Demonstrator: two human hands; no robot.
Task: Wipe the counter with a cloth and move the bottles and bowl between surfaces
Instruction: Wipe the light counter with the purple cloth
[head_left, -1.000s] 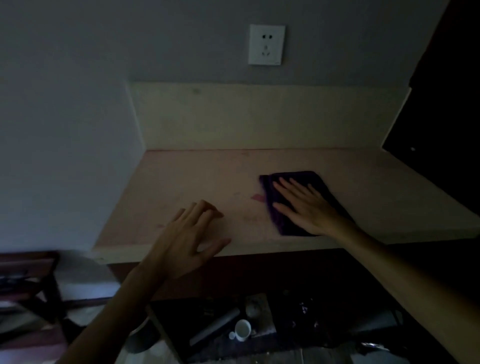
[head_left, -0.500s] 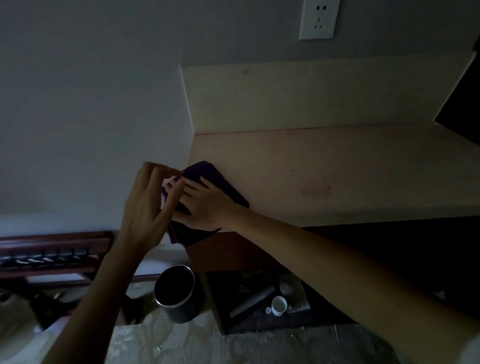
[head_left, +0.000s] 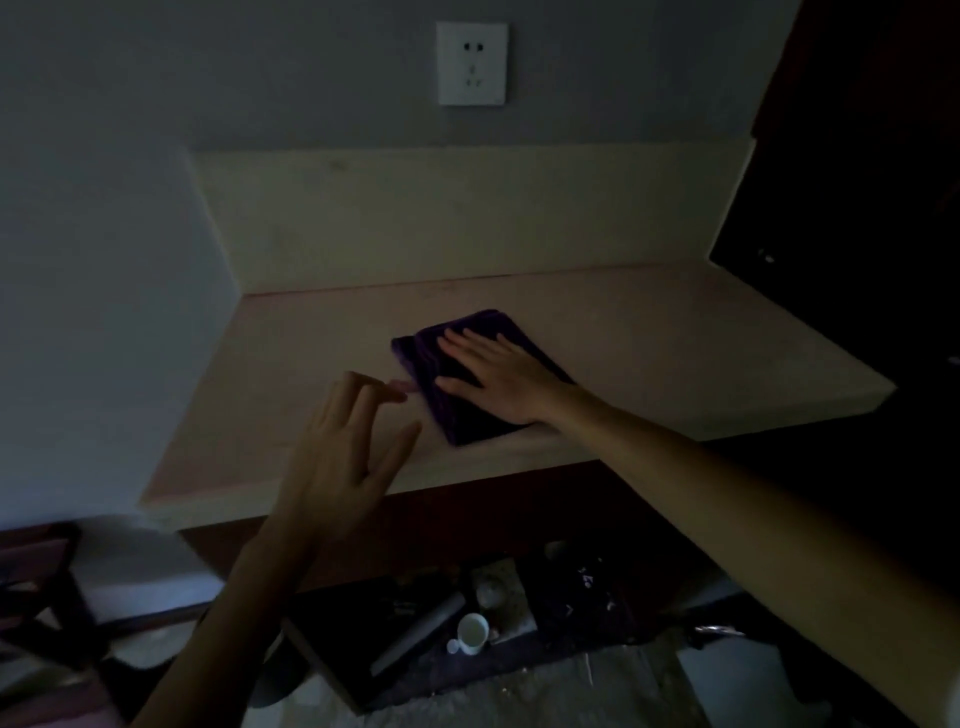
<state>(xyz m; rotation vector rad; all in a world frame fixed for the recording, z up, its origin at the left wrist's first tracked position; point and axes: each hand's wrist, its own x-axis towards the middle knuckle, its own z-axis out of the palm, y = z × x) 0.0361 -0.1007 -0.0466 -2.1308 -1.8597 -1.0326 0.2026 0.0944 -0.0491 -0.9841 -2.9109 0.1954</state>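
Observation:
A folded dark purple cloth (head_left: 445, 364) lies on the pale wooden counter (head_left: 649, 338), near its middle and close to the front edge. My right hand (head_left: 498, 376) presses flat on the cloth with fingers spread, pointing left. My left hand (head_left: 353, 452) hovers over the counter's front edge just left of the cloth, fingers apart and holding nothing. A small pinkish stain shows beside the cloth's left edge. No bottles or bowl are on the counter.
A white wall socket (head_left: 471, 63) sits above the backsplash. A dark cabinet (head_left: 857, 182) borders the counter on the right, a white wall on the left. Below, a dark box holds a small white cup (head_left: 472, 631) and a pale tube. A dark wooden rack (head_left: 36, 587) stands lower left.
The cloth was at the counter's left front corner, touched by both hands, half a second ago. Now it is back near the middle under my right hand alone; my left hand has let go.

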